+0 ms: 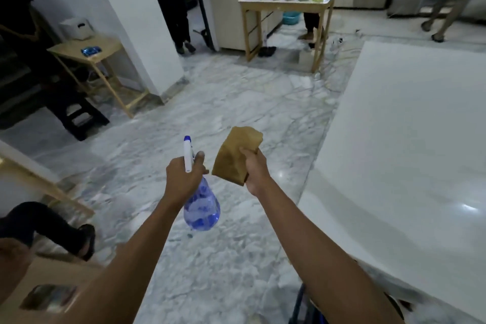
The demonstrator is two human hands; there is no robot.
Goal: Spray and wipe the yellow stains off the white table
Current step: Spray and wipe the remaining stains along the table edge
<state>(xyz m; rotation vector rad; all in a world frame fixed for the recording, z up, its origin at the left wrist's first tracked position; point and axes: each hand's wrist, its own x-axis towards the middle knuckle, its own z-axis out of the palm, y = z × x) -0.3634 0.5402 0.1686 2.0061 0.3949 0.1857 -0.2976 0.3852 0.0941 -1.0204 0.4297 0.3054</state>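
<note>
Both hands are loaded but over the marble floor, not the bench. Left hand [184, 176] fingers grasp the clear blue plastic spray bottle [201, 208]; right hand [253, 169] clenches the folded tan cloth [235, 155]. Right of them, the glossy white bench [410, 144] shows no yellow stains from here, so I judge wiping either finished or unstarted.

Open marble floor [223, 92] lies ahead; the white counter [410, 139] borders the right, a wooden side table [86, 52] the left.

Glossy white table [410, 139], clear plastic spray bottle [202, 208], matt brown cloth [235, 155], polished marble floor [236, 102].
</note>
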